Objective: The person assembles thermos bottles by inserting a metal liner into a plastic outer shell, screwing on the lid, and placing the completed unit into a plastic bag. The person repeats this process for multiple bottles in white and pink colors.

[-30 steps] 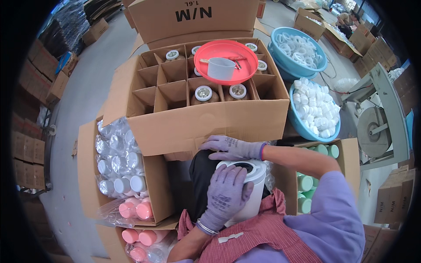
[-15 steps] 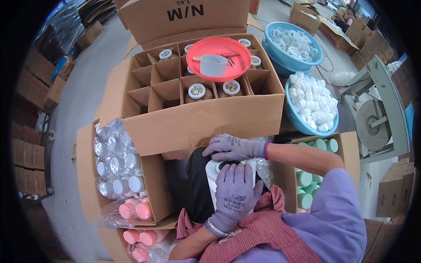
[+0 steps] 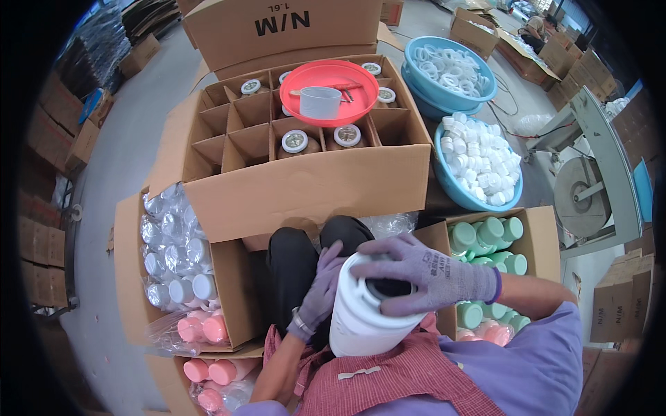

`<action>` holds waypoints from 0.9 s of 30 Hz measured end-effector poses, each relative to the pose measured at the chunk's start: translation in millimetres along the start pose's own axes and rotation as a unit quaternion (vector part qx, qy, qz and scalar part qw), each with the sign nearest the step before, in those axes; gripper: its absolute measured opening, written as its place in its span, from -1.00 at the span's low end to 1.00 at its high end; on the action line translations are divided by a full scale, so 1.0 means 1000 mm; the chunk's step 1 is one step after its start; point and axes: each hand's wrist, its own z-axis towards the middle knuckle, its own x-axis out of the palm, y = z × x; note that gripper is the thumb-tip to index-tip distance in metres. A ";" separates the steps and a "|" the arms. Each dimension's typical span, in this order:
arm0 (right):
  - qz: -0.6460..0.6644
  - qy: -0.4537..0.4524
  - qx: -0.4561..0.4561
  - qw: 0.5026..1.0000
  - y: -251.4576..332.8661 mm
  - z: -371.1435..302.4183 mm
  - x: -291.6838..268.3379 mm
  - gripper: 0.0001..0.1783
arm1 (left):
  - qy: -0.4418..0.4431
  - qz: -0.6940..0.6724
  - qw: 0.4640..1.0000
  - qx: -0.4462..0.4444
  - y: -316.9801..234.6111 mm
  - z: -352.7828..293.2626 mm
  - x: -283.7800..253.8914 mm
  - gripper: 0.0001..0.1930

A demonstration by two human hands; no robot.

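A white cylindrical flask body (image 3: 368, 333) stands tilted in my lap against my checked apron, with a dark round opening in its top. My gloved right hand (image 3: 437, 274) lies over the top from the right, its fingers spread around the rim and gripping it. At the flask's left side, my gloved left hand (image 3: 319, 295) presses against the wall with its fingers pointing up. Part of the left fingers is hidden behind the flask.
Ahead stands a divided carton (image 3: 305, 184) of glass liners, with a red tray (image 3: 361, 111) on top. Blue basins hold white caps (image 3: 479, 163) and pale rings (image 3: 451, 69). Cartons of green-capped (image 3: 489, 232) and pink-capped bottles (image 3: 223, 372) flank me.
My right hand has moved from beyond the flask onto its rim. My left hand has gone from the flask's near front to its left side. The flask now leans and sits closer to me.
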 end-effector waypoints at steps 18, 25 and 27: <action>0.715 -0.208 0.344 0.572 -0.124 -0.019 0.053 -0.23 | -0.015 0.366 0.900 0.236 -0.104 0.006 0.010 -0.63; 0.645 -0.251 0.306 0.653 -0.084 0.001 0.036 -0.47 | -0.099 0.290 0.938 0.162 -0.088 -0.003 -0.003 -0.65; 0.645 -0.259 0.280 0.663 -0.123 -0.015 0.048 -0.51 | -0.068 0.345 0.912 0.214 -0.098 0.007 0.010 -0.61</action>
